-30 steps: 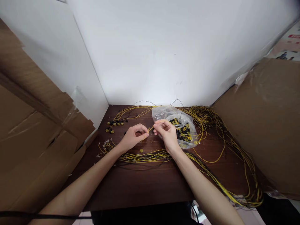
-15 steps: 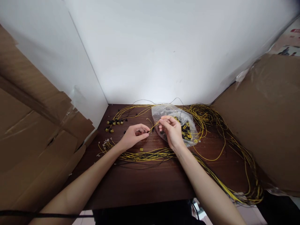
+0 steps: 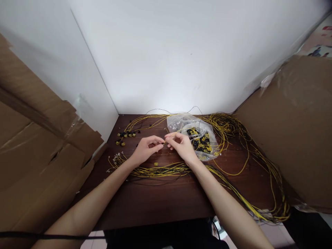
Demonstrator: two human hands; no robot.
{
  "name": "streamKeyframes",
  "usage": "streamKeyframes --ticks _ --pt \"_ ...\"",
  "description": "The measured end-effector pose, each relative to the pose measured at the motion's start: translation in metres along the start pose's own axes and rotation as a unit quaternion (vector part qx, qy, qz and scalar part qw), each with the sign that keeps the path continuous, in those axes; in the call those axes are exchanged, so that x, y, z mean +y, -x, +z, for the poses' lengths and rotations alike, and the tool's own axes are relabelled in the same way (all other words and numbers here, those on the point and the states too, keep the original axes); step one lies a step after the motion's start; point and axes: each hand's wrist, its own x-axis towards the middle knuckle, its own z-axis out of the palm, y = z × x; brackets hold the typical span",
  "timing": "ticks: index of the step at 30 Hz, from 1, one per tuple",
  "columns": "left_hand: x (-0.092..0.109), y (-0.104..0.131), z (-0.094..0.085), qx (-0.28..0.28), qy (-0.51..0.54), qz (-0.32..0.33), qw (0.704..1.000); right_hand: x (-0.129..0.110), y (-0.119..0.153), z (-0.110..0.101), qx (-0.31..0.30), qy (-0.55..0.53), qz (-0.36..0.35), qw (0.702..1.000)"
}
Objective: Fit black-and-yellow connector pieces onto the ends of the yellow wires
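Note:
Near the middle of the brown table, my left hand [image 3: 148, 148] pinches a small black part, mostly hidden between thumb and fingers. My right hand [image 3: 181, 146] almost touches it from the right, its thumb and forefinger closed on a thin yellow wire. Just behind and right of my right hand lies a clear plastic bag [image 3: 215, 142] holding several black and yellow connectors [image 3: 203, 143]. A bundle of yellow and black wires [image 3: 160, 171] runs under my forearms. One loose yellow piece [image 3: 156, 164] rests between the hands and that bundle.
Several wired connectors [image 3: 123, 143] lie at the back left of the table [image 3: 155, 204]. A tangle of wires [image 3: 224, 124] sits at the back right and trails down the right edge. Cardboard [image 3: 33, 148] stands at the left, more cardboard [image 3: 293, 138] at the right, a white wall behind.
My right hand has moved left along the wire, up to my left hand, uncovering more of the bag's connectors. My left hand has barely moved. The view has shifted slightly.

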Motion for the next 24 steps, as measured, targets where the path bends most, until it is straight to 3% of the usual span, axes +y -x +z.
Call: streamKeyframes --ticks 3,6,16,24 --pt "-0.0005 0.0001 0.0000 0.003 -0.014 0.001 1.000 0.0015 0.0013 0.0003 0.006 0.130 -0.077 0.989" --pt "-0.0007 0.0003 0.0005 0.003 -0.009 -0.005 1.000 0.0020 0.0026 -0.0001 0.001 0.183 -0.104 0.978" --pt "-0.0017 0.0004 0.0009 -0.002 0.012 -0.008 1.000 -0.0020 0.0048 0.0017 0.015 0.188 -0.132 0.973" --pt "-0.0016 0.0001 0.0012 0.020 -0.005 0.027 0.999 -0.0052 0.0073 0.0042 0.002 0.168 -0.155 0.974"
